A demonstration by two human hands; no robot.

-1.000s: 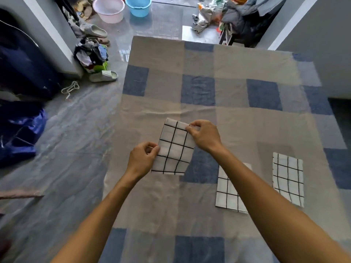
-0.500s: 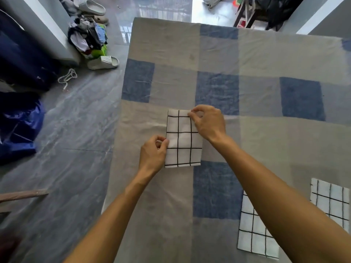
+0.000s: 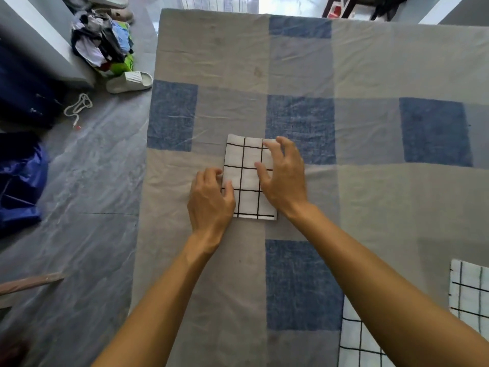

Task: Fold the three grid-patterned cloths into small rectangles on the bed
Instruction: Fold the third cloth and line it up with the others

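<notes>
the folded grid cloth (image 3: 244,178) lies flat on the bed (image 3: 370,213), towards its left side. your right hand (image 3: 284,178) is spread loose over its right edge, fingers relaxed. your left hand (image 3: 211,202) curls at its left edge, thumb on the fabric; i cannot tell whether it pinches. well apart at lower right lie a second grid cloth (image 3: 354,340) and a third grid cloth (image 3: 469,295).
</notes>
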